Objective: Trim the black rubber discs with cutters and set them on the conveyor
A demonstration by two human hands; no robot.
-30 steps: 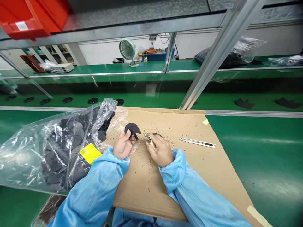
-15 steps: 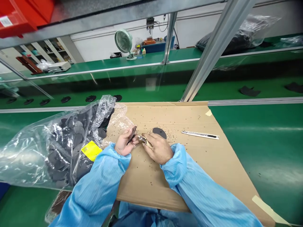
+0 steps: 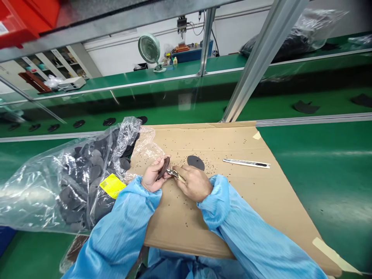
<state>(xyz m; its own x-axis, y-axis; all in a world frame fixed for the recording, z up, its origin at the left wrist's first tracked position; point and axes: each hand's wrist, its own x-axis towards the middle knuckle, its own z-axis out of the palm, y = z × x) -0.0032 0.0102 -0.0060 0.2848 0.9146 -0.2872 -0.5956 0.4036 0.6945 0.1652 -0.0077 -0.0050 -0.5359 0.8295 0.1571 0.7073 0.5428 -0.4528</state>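
My left hand (image 3: pixel 153 176) is closed round a thin dark disc (image 3: pixel 163 168), which it keeps tilted on edge. In my right hand (image 3: pixel 194 183) is a pair of small metal nippers (image 3: pixel 176 174) with pale handles; their jaws meet the near rim of the disc, though whether they bite on it I cannot tell. Another black disc (image 3: pixel 195 162) lies flat on the cardboard sheet (image 3: pixel 209 228) just beyond my right hand. Tiny dark scraps are scattered on the cardboard around both hands.
A clear plastic bag (image 3: pixel 35 186) full of dark discs lies at the left, with a yellow label (image 3: pixel 112 186). A utility knife (image 3: pixel 246 163) rests on the cardboard at the right. Behind stands a metal post (image 3: pixel 252 66); several black pieces sit on the green belt (image 3: pixel 174 114).
The disc in my left hand has turned so more of its face shows. The nippers have moved slightly left, up to its rim. The view has shifted a little.
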